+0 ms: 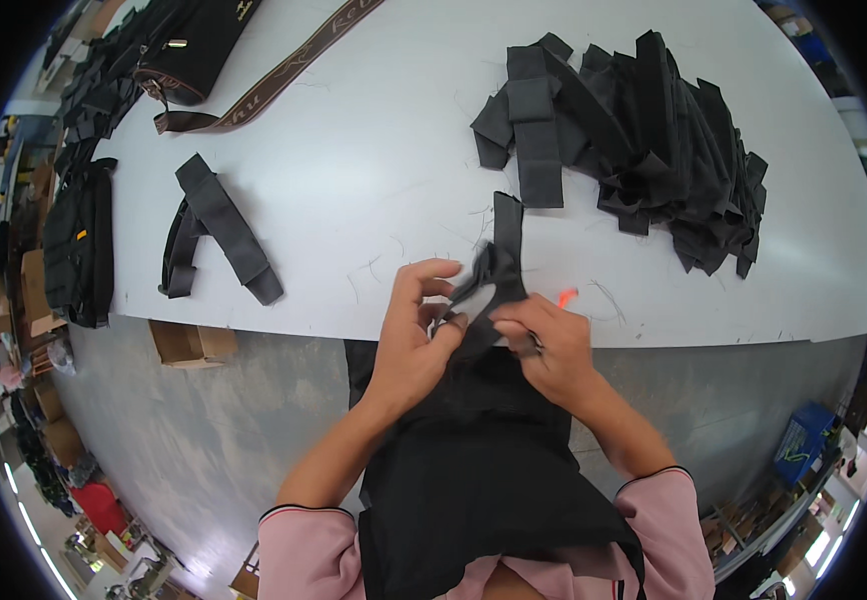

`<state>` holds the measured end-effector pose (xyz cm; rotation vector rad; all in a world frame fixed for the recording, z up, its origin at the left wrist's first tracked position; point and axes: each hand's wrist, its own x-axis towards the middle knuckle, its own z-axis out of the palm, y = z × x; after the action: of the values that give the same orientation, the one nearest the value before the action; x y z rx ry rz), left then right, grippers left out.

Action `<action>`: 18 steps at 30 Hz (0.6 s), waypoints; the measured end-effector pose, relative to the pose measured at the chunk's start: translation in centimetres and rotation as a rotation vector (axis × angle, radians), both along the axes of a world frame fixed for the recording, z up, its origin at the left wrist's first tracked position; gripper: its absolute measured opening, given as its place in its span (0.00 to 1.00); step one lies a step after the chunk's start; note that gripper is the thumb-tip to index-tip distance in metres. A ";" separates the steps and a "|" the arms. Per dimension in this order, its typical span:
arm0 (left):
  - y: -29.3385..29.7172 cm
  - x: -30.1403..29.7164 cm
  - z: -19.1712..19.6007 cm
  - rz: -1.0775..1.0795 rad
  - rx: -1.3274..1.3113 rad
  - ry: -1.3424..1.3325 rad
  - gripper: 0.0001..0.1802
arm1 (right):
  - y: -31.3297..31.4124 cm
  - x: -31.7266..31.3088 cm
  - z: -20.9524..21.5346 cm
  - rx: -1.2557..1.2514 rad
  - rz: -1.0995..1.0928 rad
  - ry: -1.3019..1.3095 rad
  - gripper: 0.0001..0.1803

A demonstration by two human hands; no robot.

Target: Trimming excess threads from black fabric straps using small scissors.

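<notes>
A dark grey fabric strip (509, 235) lies over the table's near edge, one end flat and the part between my hands twisted and blurred. My left hand (419, 330) has its fingers curled, with thumb and fingertips pinching the strip's left side. My right hand (554, 345) is closed on the strip's right side, close to the edge. A small orange-red blur (568, 298) shows by its knuckles; I cannot make out what it is. Beyond my right hand lies a big heap of dark grey fabric strips (674, 170). Another folded strip (229, 235) lies alone to the left.
The white table (374, 190) carries loose thread ends. At the back left are a black bag (199, 50) and a brown patterned strap (284, 72). A black backpack (79, 240) stands at the left edge. An open cardboard box (194, 343) sits below the table edge; a blue crate (804, 443) is at the right.
</notes>
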<state>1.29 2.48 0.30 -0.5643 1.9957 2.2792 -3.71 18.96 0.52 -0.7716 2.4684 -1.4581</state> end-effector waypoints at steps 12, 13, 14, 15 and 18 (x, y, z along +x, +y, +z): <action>0.1 0.8 -0.5 0.228 0.343 -0.248 0.26 | 0.2 0.0 2.0 -0.128 -0.183 -0.359 0.17; 0.4 0.7 -0.6 0.260 0.368 -0.237 0.26 | 0.4 0.0 2.7 -0.059 -0.094 -0.251 0.19; 0.6 0.6 -0.5 0.292 0.392 -0.226 0.26 | 0.3 0.0 2.8 -0.063 -0.093 -0.249 0.19; 0.8 0.5 -0.4 0.288 0.392 -0.226 0.26 | 0.3 0.2 2.8 0.041 -0.033 -0.062 0.20; 1.3 0.2 0.2 0.317 0.311 -0.179 0.26 | 0.0 0.2 3.1 0.193 0.041 0.200 0.23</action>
<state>1.53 3.80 0.49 -1.0700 1.5203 2.5354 -3.49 19.01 3.66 -0.9626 2.6708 -1.1567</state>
